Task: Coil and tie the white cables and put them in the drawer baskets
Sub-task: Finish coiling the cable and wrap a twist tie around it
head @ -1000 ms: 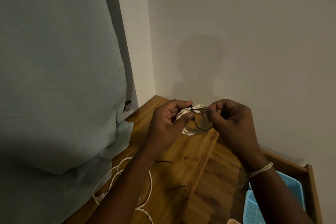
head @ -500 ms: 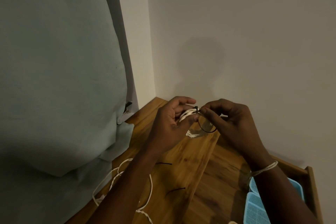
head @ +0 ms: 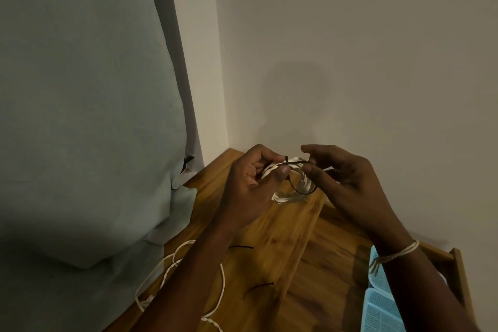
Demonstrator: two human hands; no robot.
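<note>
A small coil of white cable (head: 289,195) hangs in the air above the wooden top, gripped by my left hand (head: 252,188), thumb pressed on its upper part. A black tie (head: 300,190) loops around the coil, its head near my left fingertips. My right hand (head: 347,186) pinches the tie's free end between thumb and forefinger just right of the coil. A loose, uncoiled white cable (head: 172,272) lies on the wood at lower left, partly under my left forearm. Light blue drawer baskets (head: 382,304) show at lower right in the open drawer.
Two spare black ties (head: 241,247) (head: 258,286) lie on the wooden top (head: 283,245). A grey-green cushion (head: 80,116) fills the left side, touching the wood. Plain walls meet in a corner behind the hands. The drawer's wooden frame (head: 458,267) stands at right.
My right hand shifted slightly right, drawing the black tie's end out through its head; the loop around the coil looks a little smaller. The left hand keeps its hold on the coil.
</note>
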